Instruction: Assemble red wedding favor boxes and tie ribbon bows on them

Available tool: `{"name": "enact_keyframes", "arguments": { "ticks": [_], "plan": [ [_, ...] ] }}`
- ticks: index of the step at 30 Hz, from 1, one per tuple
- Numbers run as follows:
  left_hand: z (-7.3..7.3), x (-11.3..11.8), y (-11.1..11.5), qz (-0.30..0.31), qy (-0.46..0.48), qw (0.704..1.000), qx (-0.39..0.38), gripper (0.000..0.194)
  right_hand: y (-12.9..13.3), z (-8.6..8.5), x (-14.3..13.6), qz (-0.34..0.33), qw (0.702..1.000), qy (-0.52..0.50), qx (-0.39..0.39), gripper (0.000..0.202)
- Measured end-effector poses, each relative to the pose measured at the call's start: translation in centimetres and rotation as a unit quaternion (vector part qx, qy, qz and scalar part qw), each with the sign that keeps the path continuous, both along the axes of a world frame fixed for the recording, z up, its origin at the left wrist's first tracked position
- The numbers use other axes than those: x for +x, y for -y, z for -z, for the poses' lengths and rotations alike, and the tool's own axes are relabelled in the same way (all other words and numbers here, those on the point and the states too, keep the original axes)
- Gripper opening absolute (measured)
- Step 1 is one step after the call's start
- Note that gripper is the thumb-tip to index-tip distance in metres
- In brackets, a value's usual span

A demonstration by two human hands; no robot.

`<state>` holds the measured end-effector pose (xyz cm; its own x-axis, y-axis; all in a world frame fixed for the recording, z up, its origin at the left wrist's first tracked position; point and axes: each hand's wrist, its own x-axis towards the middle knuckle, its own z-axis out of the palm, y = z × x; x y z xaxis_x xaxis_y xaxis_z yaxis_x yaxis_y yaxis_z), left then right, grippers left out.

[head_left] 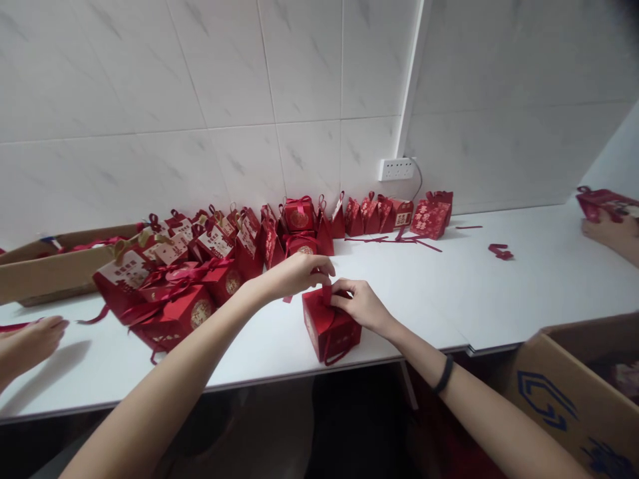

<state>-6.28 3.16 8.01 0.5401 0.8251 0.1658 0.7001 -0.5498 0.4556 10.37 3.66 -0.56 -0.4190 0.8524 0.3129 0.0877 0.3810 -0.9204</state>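
Note:
A red gift box point(332, 332) stands near the front edge of the white table, with a dark red ribbon point(327, 293) around it that rises from its top. Above the box, my left hand point(307, 269) has its fingers bent and closed on the upper part of the ribbon. My right hand point(357, 303) pinches the ribbon at the box's top, with its fingers at the lid. The fingertips of both hands are close together, and the exact hold of each is partly hidden.
Many red boxes point(214, 243) line the wall on the left and middle. Ribbon pieces point(500, 251) lie on the table point(449, 293). Another person's hand point(37, 342) is at left; one at far right holds a box point(606, 203). Cardboard boxes point(544, 379) stand right and left.

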Motion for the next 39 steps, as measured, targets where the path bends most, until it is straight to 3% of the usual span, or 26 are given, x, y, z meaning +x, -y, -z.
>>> {"name": "enact_keyframes", "arguments": {
  "ticks": [3,9,18,24,29,32,35,39],
  "plan": [
    [1.8,-0.4,-0.5,-0.037,0.042,0.998,0.013,0.007,-0.5,0.5,0.0,-0.005,1.0,-0.028,-0.006,0.012],
    [5.0,-0.5,0.3,-0.056,0.06,0.996,0.031,0.016,-0.4,1.0,-0.2,0.045,0.995,-0.08,-0.033,0.013],
    [5.2,-0.1,2.2,-0.057,0.163,0.985,-0.031,0.011,0.3,1.1,-0.7,0.077,0.991,-0.102,-0.048,0.017],
    [5.6,0.3,2.6,-0.059,0.214,0.973,-0.062,0.031,0.4,0.9,-0.6,0.088,0.992,-0.089,-0.03,0.017],
    [7.0,0.5,2.4,-0.072,0.311,0.94,-0.123,0.034,0.0,0.2,0.3,0.029,0.998,-0.043,-0.027,0.017],
    [7.6,0.5,2.2,-0.061,0.38,0.905,-0.18,0.028,0.0,0.0,0.7,0.009,1.0,-0.008,-0.002,0.017],
    [7.8,0.7,2.1,-0.067,0.421,0.881,-0.204,0.026,0.6,0.0,0.9,0.076,0.995,0.009,0.068,0.013],
    [7.9,1.2,2.2,-0.104,0.422,0.882,-0.184,0.028,2.1,0.1,1.3,0.153,0.964,0.05,0.212,0.014]
  ]
}}
